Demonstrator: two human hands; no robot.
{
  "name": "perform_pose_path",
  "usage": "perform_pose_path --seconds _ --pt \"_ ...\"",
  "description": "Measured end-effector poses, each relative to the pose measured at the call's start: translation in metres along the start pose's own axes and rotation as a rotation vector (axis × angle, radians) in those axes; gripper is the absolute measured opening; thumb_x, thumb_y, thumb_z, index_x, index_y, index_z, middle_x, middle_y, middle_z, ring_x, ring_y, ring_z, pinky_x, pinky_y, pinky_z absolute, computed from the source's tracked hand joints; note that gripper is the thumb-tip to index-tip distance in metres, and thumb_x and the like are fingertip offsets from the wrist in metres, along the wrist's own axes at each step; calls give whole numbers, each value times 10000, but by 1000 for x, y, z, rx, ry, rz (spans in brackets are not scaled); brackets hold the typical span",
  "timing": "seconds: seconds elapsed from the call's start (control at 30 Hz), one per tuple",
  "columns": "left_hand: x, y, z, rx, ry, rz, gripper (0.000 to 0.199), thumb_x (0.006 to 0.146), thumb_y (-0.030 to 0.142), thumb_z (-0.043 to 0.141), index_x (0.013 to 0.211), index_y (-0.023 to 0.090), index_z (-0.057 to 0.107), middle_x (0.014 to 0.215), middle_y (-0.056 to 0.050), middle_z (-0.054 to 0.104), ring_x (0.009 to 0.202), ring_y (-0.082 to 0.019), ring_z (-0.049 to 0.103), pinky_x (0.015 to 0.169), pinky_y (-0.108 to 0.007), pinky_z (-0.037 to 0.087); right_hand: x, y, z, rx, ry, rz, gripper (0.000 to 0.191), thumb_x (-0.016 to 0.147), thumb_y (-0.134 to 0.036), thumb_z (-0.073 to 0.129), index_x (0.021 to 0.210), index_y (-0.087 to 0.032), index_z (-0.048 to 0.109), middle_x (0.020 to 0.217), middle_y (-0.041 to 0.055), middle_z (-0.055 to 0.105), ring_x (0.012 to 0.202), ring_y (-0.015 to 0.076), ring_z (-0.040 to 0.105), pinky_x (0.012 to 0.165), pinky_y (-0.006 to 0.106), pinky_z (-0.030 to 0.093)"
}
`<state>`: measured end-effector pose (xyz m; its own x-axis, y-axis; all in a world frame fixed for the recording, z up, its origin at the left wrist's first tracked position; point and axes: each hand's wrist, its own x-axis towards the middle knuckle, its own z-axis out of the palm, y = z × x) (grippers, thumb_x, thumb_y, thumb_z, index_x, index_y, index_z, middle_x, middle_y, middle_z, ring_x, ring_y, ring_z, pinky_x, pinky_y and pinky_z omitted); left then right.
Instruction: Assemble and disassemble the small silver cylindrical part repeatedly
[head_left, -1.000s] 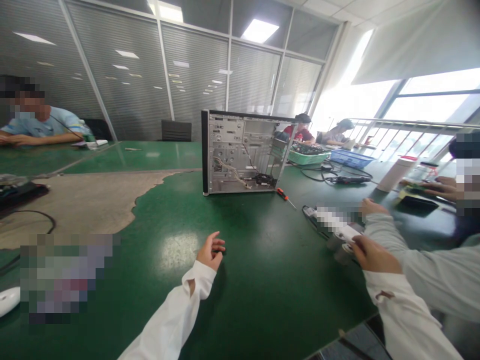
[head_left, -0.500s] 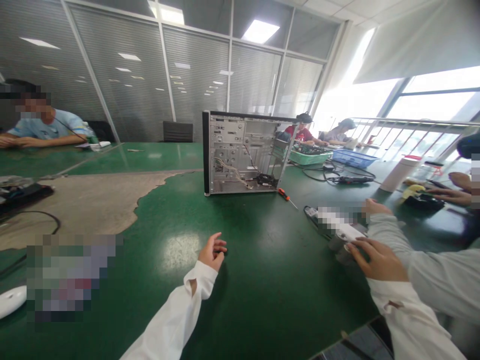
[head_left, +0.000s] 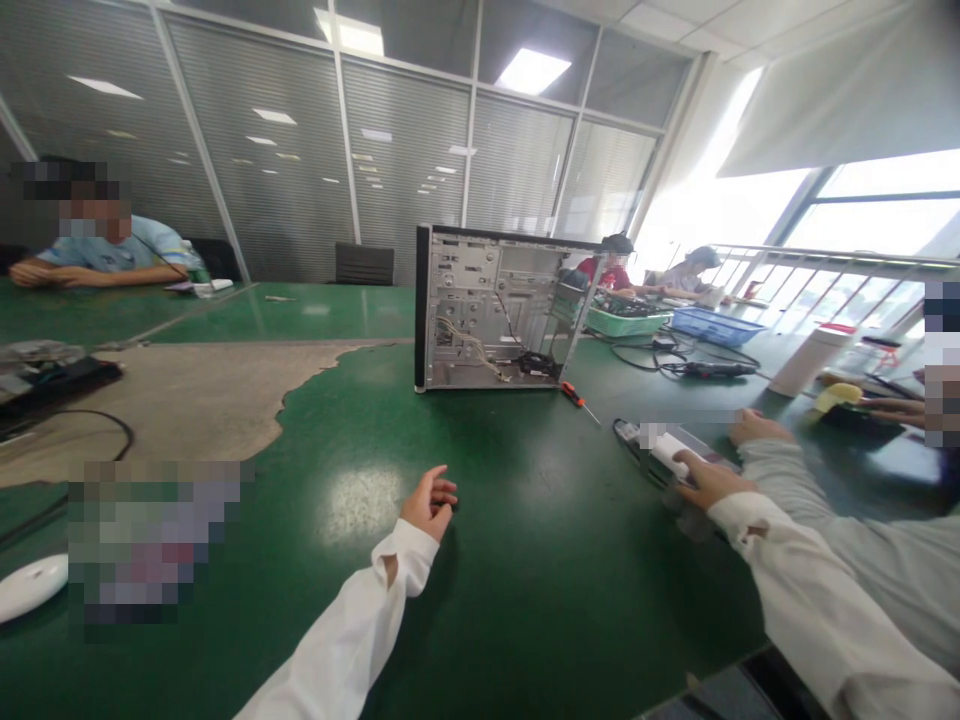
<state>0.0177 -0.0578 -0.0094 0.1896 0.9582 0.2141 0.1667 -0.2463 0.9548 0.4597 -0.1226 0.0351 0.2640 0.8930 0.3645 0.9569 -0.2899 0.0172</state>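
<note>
Head view: The left hand (head_left: 430,500) is at the centre of the frame, just above or on the green table (head_left: 525,600); contact cannot be confirmed. Its fingers are loosely curled, moderately apart from the thumb. The right hand (head_left: 709,481), right of centre, is at a white elongated item (head_left: 673,448), fingers over its near end; whether it grips cannot be told. The item lies right of centre, partly blurred, with a dark cable (head_left: 627,440) beside its far end. Another person's hand (head_left: 759,428) is near, to the upper right.

An open computer case (head_left: 499,310) stands upright at upper centre, wiring visible inside. An orange-and-black screwdriver (head_left: 574,395) lies by its lower right corner. Green basket (head_left: 626,325) and blue basket (head_left: 718,328) sit at upper right.
</note>
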Motion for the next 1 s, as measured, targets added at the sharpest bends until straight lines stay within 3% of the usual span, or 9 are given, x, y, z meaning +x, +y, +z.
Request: perform_pose_path --seconds 0.1,0.17,0.33,0.47,0.57,0.7,0.83,1.0 --pt "0 -1 0 6 -1 2 503 567 37 420 1049 178 402 832 -23 564 662 -105 583 521 -203 444 3 -24 -19 -56 -175 -20 415 615 -315 512 1007 -188 467 721 78 624 661 258 589 549 341 394" --pt "0 -1 1 17 -2 3 507 567 33 416 1052 177 399 837 -27 564 664 -107 583 521 -205 444 5 -54 -34 -40 -160 -74 467 651 -316 485 1081 -159 395 799 96 623 748 256 585 650 361 387" --pt "1 -1 1 51 23 40 521 565 44 406 1070 175 383 899 -48 542 701 -118 575 491 -197 430 6 -165 -61 238 -87 -376 456 678 -280 464 1092 -141 335 798 49 610 747 193 574 729 316 360" --pt "3 1 -8 145 102 146 539 572 79 433 1099 174 366 1023 -89 479 830 -166 537 507 -223 437 4 -255 -61 421 -138 -628 488 657 -256 481 1106 -157 318 769 13 605 735 162 566 805 320 314" --pt "5 4 -17 209 163 217 556 578 110 473 1117 170 351 1061 -102 454 889 -196 508 588 -274 452 5 -301 -56 443 -105 -705 536 641 -262 499 1129 -147 309 775 21 598 742 169 558 835 352 281" --pt "6 5 -21 247 156 220 572 580 137 508 1127 170 345 1068 -107 457 900 -213 502 638 -314 449 3 -323 -42 531 -54 -733 601 645 -303 527 1168 -128 287 777 36 585 741 185 542 819 373 306" --pt "6 4 -20 277 134 221 566 595 164 525 1130 169 340 1052 -107 470 880 -209 511 647 -326 450 -10 -311 -17 866 64 -620 560 702 -326 495 1182 -155 263 864 56 541 744 159 520 749 326 385" --pt "12 9 -20 419 118 329 545 651 223 518 1152 158 311 1041 -120 475 855 -210 524 674 -356 454 -19 -297 8 1239 -16 -504 400 735 -233 459 1113 -201 329 888 45 523 701 119 529 651 267 444"
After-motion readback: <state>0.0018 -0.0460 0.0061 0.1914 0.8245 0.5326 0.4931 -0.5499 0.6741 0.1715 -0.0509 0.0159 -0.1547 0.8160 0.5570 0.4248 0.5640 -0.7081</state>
